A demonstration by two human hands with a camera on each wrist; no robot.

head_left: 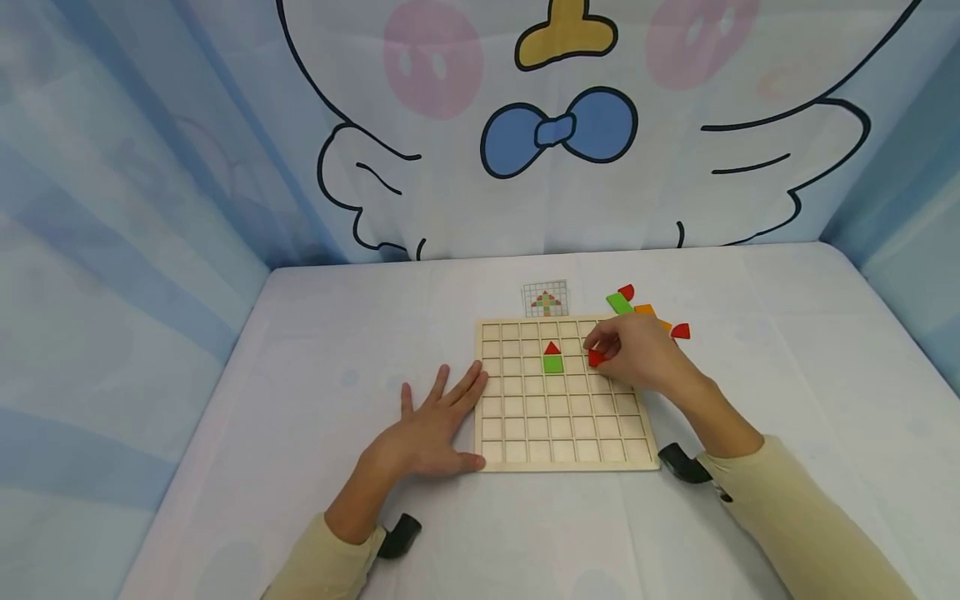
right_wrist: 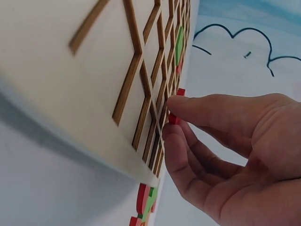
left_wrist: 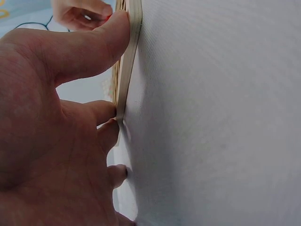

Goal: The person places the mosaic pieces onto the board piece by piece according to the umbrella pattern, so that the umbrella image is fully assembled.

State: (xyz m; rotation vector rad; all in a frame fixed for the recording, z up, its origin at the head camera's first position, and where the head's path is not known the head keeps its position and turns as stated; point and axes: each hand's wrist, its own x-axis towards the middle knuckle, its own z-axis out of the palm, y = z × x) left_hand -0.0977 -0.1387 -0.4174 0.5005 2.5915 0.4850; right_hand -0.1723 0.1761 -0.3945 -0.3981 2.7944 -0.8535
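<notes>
A square wooden grid board point(head_left: 517, 429) lies on the table. My left hand point(head_left: 431, 433) is spread at its left side, with the thumb and some fingertips touching the frame; the left wrist view shows the thumb point(left_wrist: 115, 35) on the board's edge. Over the upper right cells, my right hand point(head_left: 645, 354) pinches a small red piece point(head_left: 596, 358) between thumb and fingers. Fingers cover part of that piece point(right_wrist: 174, 117), so its full shape is hidden. In the grid sit a red triangle point(head_left: 552, 348) and, directly below it, a green square point(head_left: 552, 364).
Behind the board lies a small gridded pattern card point(head_left: 545, 300) with a coloured figure. Loose pieces lie beyond the upper right corner: a green one point(head_left: 619, 303), orange ones point(head_left: 645, 310) and red ones point(head_left: 681, 332). A printed curtain point(head_left: 555, 208) hangs at the table's back edge.
</notes>
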